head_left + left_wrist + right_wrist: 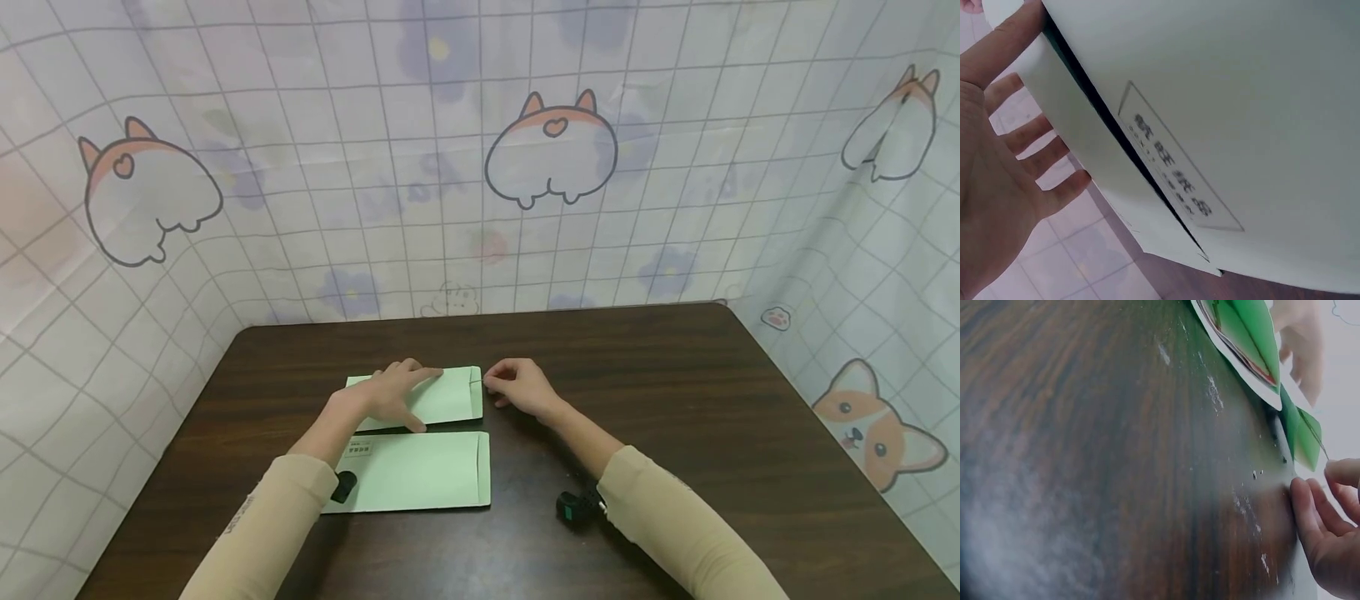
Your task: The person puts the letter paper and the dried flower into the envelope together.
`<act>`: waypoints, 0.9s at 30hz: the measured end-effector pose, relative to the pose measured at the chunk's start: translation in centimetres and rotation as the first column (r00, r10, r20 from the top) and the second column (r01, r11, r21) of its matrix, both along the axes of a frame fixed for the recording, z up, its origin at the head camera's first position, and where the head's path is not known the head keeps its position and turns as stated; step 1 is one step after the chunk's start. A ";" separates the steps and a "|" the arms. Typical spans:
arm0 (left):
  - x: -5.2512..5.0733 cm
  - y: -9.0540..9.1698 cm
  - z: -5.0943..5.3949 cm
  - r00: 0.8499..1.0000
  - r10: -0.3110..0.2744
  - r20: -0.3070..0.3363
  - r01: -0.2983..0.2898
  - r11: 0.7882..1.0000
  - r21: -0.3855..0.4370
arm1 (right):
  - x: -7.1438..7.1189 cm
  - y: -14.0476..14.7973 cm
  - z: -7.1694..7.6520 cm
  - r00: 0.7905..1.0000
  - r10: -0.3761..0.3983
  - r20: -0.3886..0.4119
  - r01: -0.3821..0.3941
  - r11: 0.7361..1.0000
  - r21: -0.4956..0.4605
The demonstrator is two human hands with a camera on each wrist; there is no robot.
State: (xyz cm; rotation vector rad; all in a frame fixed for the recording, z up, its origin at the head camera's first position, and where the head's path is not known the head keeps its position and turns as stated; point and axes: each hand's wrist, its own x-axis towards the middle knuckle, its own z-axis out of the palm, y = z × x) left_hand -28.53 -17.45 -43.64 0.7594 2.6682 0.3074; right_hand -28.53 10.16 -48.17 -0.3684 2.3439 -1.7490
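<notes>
Two pale green paper envelopes lie one behind the other on the dark wooden table. My left hand (pixel 386 393) rests on the farther envelope (pixel 457 398) with its fingers spread. Its thumb reaches toward the gap before the nearer envelope (pixel 427 473), which has a small printed box near its left end, seen large as a printed label (pixel 1169 162) in the left wrist view. At the farther envelope's right end, my right hand (pixel 527 390) pinches a thin string (pixel 1322 447) between thumb and fingertip. The string runs from the green flap (pixel 1307 440) to those fingers.
The dark table (pixel 660 400) stretches to the right of the envelopes. A patterned cloth wall (pixel 420 208) encloses its back and sides. Black wrist cameras sit at both cuffs, the right camera (pixel 576 508) close above the table.
</notes>
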 end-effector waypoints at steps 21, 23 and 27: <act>0.1 0.8 -0.1 1.000 -0.005 -0.011 0.005 1.000 0.012 | -0.1 -1.0 -0.3 0.996 -0.057 -0.063 0.062 0.994 0.089; 0.1 0.8 -0.1 1.000 -0.008 -0.016 0.008 1.000 0.016 | -0.1 -1.2 -0.2 0.996 -0.064 -0.064 0.070 0.993 0.097; 0.1 0.7 -0.1 1.000 -0.009 -0.018 0.009 1.000 0.018 | -0.1 -1.5 -0.2 0.998 -0.066 -0.022 0.067 0.995 0.068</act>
